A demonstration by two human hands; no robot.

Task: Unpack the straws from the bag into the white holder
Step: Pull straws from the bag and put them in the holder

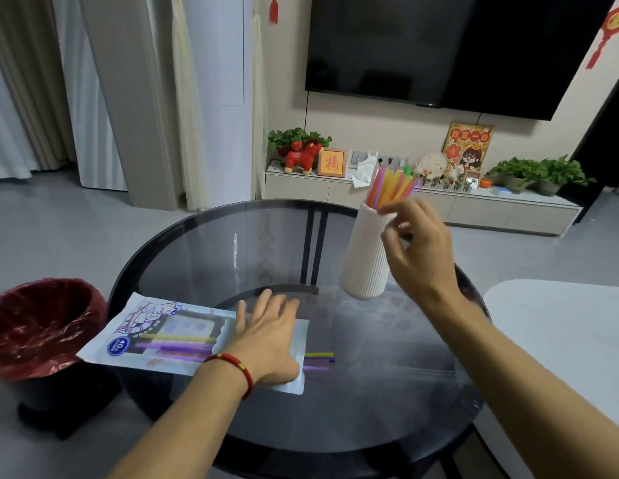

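Observation:
A white ribbed holder [365, 257] stands on the round glass table [387, 392], with several orange, yellow and pink straws [392, 186] upright in it. My right hand [417, 250] hovers beside the holder's rim, fingers loosely curled just below the straws; it grips nothing that I can see. The printed straw bag [156, 335] lies flat at the table's left, with purple and yellow straws inside and a few straw tips [318, 360] poking out of its open right end. My left hand [270, 340] presses flat on the bag's open end, fingers spread.
A bin with a red liner [42, 326] stands on the floor left of the table. A white cushion or seat [570, 333] sits at the right. A low TV cabinet with plants and ornaments runs along the far wall.

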